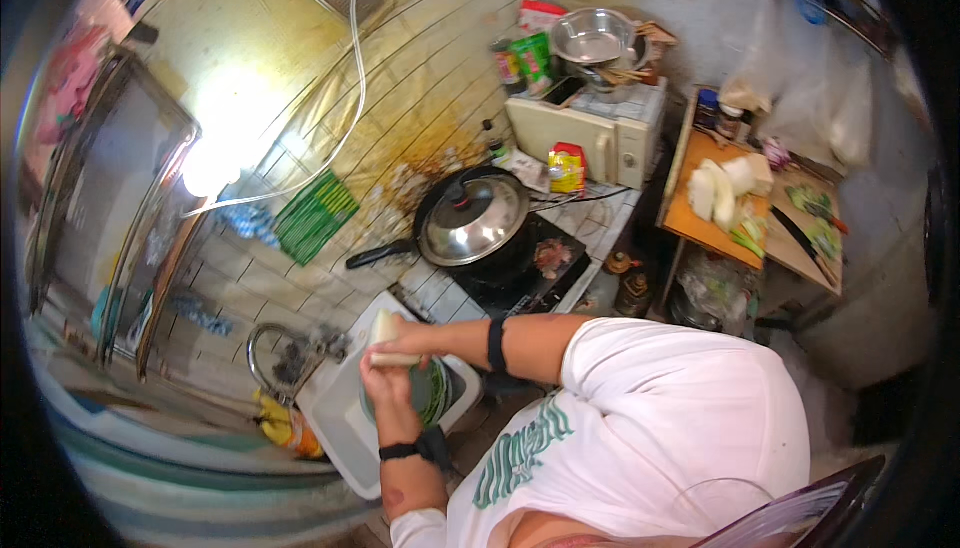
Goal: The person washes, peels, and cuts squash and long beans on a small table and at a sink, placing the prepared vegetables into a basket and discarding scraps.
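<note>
Over the white sink [341, 417], my hands are close together around pale, peeled-looking vegetable pieces. One chunk [384, 325] sticks up past the fingers of my right hand [414, 339]. A second pale piece [395, 360] lies between the palms, against my left hand [386, 383]. Which hand bears more of each piece I cannot tell, as the fingers overlap. Below them in the sink is a greenish basin [415, 390] with thin green vegetables [433, 394], partly hidden by my left wrist. A curved metal faucet [259, 357] stands at the sink's far left side.
A lidded black wok [480, 222] sits on a cooktop [525, 278], its handle toward the sink. Meat-like scraps [553, 257] lie beside it. At right, an orange cutting board [679, 203] holds pale vegetable chunks [712, 192]; a knife [796, 237] lies on another board [795, 188].
</note>
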Demonstrator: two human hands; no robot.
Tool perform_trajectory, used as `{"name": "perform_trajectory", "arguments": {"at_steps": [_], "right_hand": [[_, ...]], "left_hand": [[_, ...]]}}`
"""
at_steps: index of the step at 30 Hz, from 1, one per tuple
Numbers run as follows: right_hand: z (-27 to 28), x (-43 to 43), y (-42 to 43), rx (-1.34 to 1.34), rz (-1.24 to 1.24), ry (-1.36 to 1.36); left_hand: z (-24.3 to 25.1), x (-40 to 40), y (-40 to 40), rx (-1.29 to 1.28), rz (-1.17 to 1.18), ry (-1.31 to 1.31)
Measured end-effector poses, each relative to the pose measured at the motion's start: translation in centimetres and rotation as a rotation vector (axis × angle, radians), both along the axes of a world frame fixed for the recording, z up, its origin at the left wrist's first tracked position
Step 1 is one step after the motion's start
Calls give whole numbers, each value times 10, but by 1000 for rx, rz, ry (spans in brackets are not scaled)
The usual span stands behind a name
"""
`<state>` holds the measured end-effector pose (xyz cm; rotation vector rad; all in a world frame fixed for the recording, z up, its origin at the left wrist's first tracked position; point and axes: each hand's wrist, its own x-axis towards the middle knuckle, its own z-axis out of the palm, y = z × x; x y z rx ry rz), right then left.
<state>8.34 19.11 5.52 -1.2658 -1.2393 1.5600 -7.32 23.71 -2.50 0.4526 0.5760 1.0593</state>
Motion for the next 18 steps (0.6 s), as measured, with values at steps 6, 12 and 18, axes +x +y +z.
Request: {"name": "perform_trajectory", "arguments": {"at_steps": [6, 12, 18], "right_hand": [[-29, -33, 8, 37, -317, -140], [-48, -9, -3, 257, -439, -421], [-24, 50, -62, 397, -579, -552]], "left_hand": [[7, -15, 2, -79, -31, 35], [-13, 11, 2, -30, -180, 104], [18, 87, -43, -15, -320, 163]]}}
